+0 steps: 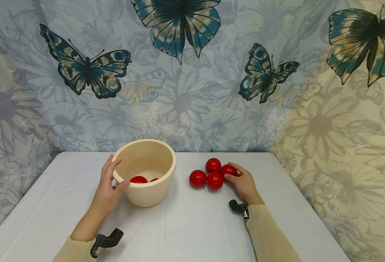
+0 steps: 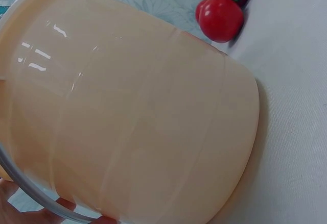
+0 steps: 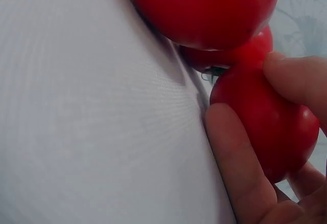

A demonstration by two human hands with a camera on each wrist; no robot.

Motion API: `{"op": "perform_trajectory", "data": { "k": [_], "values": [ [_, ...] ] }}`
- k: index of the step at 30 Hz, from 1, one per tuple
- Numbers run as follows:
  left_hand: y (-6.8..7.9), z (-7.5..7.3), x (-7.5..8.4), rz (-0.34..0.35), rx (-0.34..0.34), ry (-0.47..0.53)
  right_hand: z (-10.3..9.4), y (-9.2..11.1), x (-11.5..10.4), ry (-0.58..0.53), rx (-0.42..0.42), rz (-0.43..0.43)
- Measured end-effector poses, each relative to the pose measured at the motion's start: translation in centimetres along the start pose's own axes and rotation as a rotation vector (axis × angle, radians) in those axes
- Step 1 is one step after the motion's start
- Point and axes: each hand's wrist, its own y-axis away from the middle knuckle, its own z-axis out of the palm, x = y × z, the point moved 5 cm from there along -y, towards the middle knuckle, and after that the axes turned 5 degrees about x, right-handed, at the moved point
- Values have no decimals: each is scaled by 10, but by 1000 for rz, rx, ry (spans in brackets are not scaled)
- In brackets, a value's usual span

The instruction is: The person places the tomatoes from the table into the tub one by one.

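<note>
A cream plastic bucket stands on the left half of the table, red tomatoes showing low inside its front. With thumb and fingers, my left hand grips its left rim. In the left wrist view the bucket's side fills most of the picture. To the right of the bucket is a small cluster of tomatoes. My right hand holds the rightmost tomato between thumb and fingers. Close up, that tomato is pinched from both sides, and other tomatoes sit right beside it.
A white cloth covers the table. Its back edge meets a hanging fabric with butterflies and flowers. A dark wrist camera mount sticks out from the left sleeve, another mount from the right.
</note>
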Motion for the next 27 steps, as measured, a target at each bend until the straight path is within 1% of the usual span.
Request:
{"op": "perform_trajectory", "data": {
  "k": [3, 8, 11, 16, 21, 24, 27],
  "values": [
    [1, 1, 0, 1, 0, -7, -3, 2, 1, -69, -3, 10],
    [1, 0, 1, 3, 3, -1, -8, 4, -2, -264, 25, 33],
    [0, 0, 1, 7, 2, 4, -10, 4, -3, -340, 39, 48],
    [0, 0, 0, 5, -1, 5, -11, 5, -4, -377, 53, 53],
    [0, 0, 0, 2, -2, 5, -13, 6, -6, -397, 58, 37],
    [0, 0, -1, -2, -3, 2, -16, 8, -11, -425, 58, 29],
    [0, 0, 0, -5, -3, -5, -20, 10, -19, -442, 75, 16]
  ]
}}
